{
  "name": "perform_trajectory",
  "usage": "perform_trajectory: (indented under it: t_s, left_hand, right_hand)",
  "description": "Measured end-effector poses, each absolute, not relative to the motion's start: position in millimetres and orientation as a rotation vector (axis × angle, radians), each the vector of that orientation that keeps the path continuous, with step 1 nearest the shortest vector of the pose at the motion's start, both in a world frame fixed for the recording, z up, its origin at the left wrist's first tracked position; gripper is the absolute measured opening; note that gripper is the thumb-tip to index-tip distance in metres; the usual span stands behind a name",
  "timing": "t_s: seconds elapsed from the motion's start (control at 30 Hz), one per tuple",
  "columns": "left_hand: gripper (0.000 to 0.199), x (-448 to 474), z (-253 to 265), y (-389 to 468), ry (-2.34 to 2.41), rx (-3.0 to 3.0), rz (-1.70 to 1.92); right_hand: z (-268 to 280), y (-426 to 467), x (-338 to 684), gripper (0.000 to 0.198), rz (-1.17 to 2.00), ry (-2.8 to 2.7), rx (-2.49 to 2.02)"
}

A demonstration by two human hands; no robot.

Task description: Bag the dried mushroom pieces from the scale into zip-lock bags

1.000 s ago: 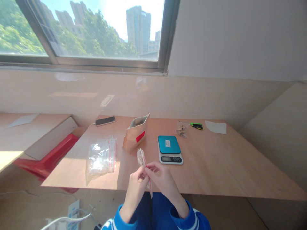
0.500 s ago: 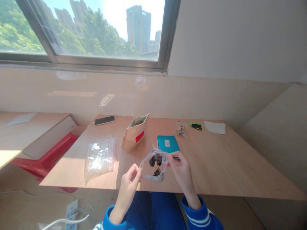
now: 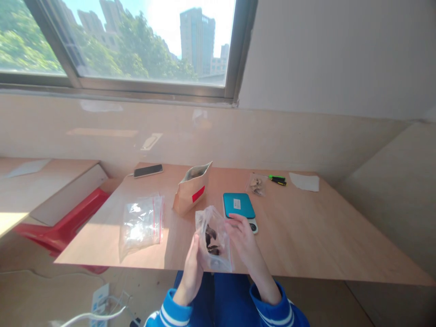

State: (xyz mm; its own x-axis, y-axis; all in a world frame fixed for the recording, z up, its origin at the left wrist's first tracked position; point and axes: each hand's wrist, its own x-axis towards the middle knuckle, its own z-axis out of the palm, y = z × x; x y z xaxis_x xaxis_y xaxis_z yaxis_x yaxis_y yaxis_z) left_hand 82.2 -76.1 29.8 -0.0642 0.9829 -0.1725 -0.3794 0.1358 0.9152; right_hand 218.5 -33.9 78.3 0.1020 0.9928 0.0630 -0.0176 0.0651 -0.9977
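A clear zip bag (image 3: 223, 259) with dark brown, curled dried pieces inside is held upright over the table's front edge. My left hand (image 3: 192, 268) grips its left side, thumb in front and the other fingers hidden behind. At the bag's right edge is my right hand (image 3: 245, 238), its fingers loosely stretched out and apart, the fingertips against or just beside the plastic. Just behind the bag lies a teal-topped scale (image 3: 239, 206) with a white label and a white front edge. To the left rear stands an open brown paper pouch (image 3: 187, 195) with a red label.
A stack of clear zip bags (image 3: 141, 222) lies on the left of the table, with a phone (image 3: 148, 170) behind it. At the back right are a small bag of pale dried pieces (image 3: 257, 185), a green-and-black tool (image 3: 277, 180) and white paper (image 3: 304, 181). A red stool (image 3: 68, 222) stands left.
The zip bag has turned from wide and tilted to upright, its mouth moving left. My left hand has shifted right along its side. My right hand has loosened from the bag's rim.
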Motion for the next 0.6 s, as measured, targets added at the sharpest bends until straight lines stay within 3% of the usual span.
perform_trajectory:
  t_s: [0.07,0.13,0.27,0.47,0.6]
  left_hand:
    - [0.049,82,24,-73,1.15,0.755,1.365]
    - [0.042,78,19,-68,1.274,0.788,1.378]
    - [0.04,73,20,-65,1.453,0.946,1.397]
    - [0.055,67,40,-71,1.671,1.139,1.265]
    - [0.056,61,50,-66,1.922,1.281,1.022]
  right_hand:
    - [79,-36,218,0.032,0.85,-1.233,-1.23]
    - [85,-39,218,0.013,0.741,-1.409,-1.186]
    - [93,-43,215,0.013,0.909,-1.667,-1.029]
    - [60,-33,199,0.059,1.469,-1.584,-0.877]
    - [20,-21,183,0.068,1.712,-1.199,-0.76]
